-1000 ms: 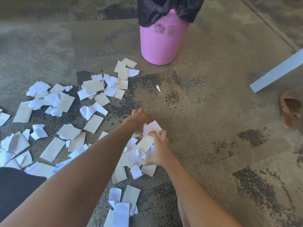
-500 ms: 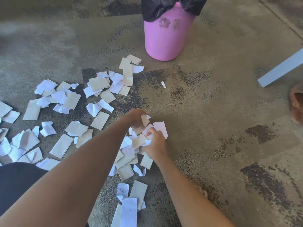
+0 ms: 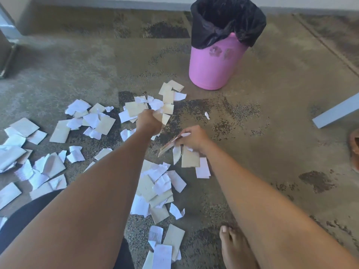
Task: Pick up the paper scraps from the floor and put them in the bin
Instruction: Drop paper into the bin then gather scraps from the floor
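Note:
Several white and tan paper scraps (image 3: 155,183) lie scattered over the brown carpet, mostly left and centre. My left hand (image 3: 148,121) is raised above the floor, closed in a fist around a small bunch of scraps. My right hand (image 3: 194,137) is lifted too, gripping a clutch of tan and white scraps (image 3: 189,157) that hang below its fingers. The pink bin (image 3: 213,68) with a black liner stands upright at the far centre-right, beyond both hands, its mouth open.
A single tiny scrap (image 3: 207,115) lies apart near the bin. A pale blue board (image 3: 338,113) sticks in from the right, with a brown sandal (image 3: 354,146) below it. My bare foot (image 3: 236,247) rests at the bottom. A metal furniture frame (image 3: 7,45) stands far left.
Both hands have risen from the central pile with scraps in them and moved farther toward the bin. The view has tilted up, showing the bin's open top.

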Action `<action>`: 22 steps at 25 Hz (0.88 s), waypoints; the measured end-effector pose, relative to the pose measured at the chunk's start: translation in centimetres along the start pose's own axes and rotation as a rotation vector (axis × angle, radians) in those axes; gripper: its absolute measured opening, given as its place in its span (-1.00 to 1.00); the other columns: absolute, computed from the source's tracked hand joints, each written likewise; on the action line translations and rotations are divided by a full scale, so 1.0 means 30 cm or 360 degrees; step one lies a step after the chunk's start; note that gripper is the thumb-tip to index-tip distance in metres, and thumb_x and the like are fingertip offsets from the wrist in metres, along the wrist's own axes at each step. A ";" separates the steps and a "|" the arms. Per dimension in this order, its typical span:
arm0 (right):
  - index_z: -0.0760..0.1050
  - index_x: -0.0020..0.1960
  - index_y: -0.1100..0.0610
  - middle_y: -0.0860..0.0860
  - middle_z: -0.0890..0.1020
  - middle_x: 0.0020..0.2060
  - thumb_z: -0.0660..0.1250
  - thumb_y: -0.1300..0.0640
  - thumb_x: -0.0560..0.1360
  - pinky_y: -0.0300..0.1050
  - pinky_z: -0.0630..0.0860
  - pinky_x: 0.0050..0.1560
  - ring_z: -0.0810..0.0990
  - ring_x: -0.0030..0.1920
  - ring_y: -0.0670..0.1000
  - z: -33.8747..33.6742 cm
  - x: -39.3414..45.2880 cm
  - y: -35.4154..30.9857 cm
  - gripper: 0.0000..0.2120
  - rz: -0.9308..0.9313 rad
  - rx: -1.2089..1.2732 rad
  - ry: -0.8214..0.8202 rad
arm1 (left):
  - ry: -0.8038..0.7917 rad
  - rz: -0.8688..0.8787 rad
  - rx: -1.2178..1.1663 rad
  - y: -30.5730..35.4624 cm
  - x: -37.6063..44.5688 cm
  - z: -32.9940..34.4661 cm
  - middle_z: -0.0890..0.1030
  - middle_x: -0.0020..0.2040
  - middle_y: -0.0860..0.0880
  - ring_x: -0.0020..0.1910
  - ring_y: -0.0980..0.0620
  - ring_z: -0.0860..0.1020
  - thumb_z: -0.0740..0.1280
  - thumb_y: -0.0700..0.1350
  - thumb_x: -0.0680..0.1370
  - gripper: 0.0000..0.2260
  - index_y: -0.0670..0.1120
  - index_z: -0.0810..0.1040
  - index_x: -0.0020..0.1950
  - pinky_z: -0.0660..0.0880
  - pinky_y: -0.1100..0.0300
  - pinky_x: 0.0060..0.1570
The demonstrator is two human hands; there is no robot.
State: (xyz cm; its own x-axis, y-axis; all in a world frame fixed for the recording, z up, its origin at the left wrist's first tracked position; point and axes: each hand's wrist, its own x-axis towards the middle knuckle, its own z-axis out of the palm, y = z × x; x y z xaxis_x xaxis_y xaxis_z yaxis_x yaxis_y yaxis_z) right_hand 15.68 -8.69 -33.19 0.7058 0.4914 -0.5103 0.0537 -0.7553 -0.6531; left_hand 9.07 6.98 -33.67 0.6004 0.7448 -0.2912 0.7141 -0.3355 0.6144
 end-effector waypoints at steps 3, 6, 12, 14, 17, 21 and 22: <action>0.64 -0.17 0.01 -0.05 0.54 -0.36 0.62 0.14 0.16 -0.32 0.38 -0.44 0.50 -0.35 -0.05 -0.148 0.052 -0.167 -0.72 -0.0111 -0.0052 0.0060 | 0.0016 -0.0094 -0.0174 0.076 0.028 -0.096 0.63 0.11 -0.18 0.11 -0.17 0.60 0.39 -0.12 0.51 -0.71 -0.20 0.56 0.19 0.55 0.09 0.02; 0.63 0.06 0.09 0.00 0.59 -0.27 0.62 0.17 0.13 -0.39 0.33 -0.54 0.49 -0.39 -0.07 -0.254 0.104 -0.315 -0.50 -0.0207 -0.0074 0.0109 | 0.0070 -0.0164 -0.0330 0.147 0.061 -0.184 0.61 0.12 -0.16 0.10 -0.14 0.60 0.47 -0.15 0.46 -0.64 -0.22 0.53 0.22 0.54 0.13 -0.05; 0.59 -0.22 0.13 0.01 0.51 -0.38 0.59 0.24 0.17 -0.37 0.35 -0.49 0.44 -0.42 -0.05 -0.361 0.167 -0.436 -0.75 -0.0352 -0.0038 0.0055 | 0.0232 -0.0232 -0.0712 0.246 0.174 -0.259 0.60 0.00 -0.14 0.00 -0.14 0.65 0.44 -0.26 0.43 -0.82 -0.19 0.54 0.00 0.64 -0.04 -0.01; 0.63 -0.09 0.19 0.04 0.54 -0.35 0.56 0.26 0.22 -0.32 0.42 -0.42 0.50 -0.39 -0.01 -0.415 0.178 -0.489 -0.72 -0.0346 -0.0117 -0.0078 | 0.0263 -0.0207 -0.0758 0.295 0.204 -0.254 0.61 -0.03 -0.12 -0.05 -0.10 0.67 0.46 -0.24 0.39 -0.80 -0.19 0.57 -0.02 0.65 -0.01 -0.02; 0.55 -0.11 0.17 0.04 0.57 -0.36 0.49 0.20 0.35 -0.24 0.47 -0.35 0.56 -0.39 0.01 -0.544 0.188 -0.615 -0.84 -0.0236 -0.0373 -0.0225 | 0.0268 -0.0164 -0.0872 0.371 0.255 -0.249 0.64 0.04 -0.16 -0.06 -0.12 0.68 0.47 -0.22 0.35 -0.76 -0.19 0.57 -0.02 0.65 -0.04 -0.06; 0.60 -0.30 0.09 0.07 0.53 -0.30 0.36 0.23 0.45 -0.16 0.38 -0.27 0.50 -0.33 0.04 -0.772 0.189 -0.751 -0.83 -0.0196 -0.0342 -0.0452 | 0.0202 -0.0105 -0.1164 0.512 0.316 -0.257 0.61 0.13 -0.21 0.00 -0.19 0.66 0.48 -0.27 0.42 -0.68 -0.23 0.52 0.13 0.65 -0.08 -0.08; 0.60 -0.42 0.08 0.05 0.57 -0.34 0.35 0.29 0.45 -0.23 0.42 -0.29 0.56 -0.36 0.00 -0.831 0.197 -0.762 -0.71 -0.0216 -0.0205 -0.0426 | 0.0183 -0.0089 -0.1238 0.561 0.329 -0.261 0.61 0.14 -0.21 0.02 -0.19 0.66 0.48 -0.27 0.43 -0.64 -0.25 0.51 0.19 0.65 -0.09 -0.07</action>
State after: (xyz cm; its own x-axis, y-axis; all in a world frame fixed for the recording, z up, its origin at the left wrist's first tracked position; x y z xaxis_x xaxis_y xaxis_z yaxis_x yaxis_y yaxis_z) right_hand 36.24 0.66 -7.33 0.4759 0.6750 -0.5638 0.2354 -0.7155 -0.6578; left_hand 24.19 13.20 -20.46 0.4997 0.8178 -0.2854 0.2600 0.1727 0.9501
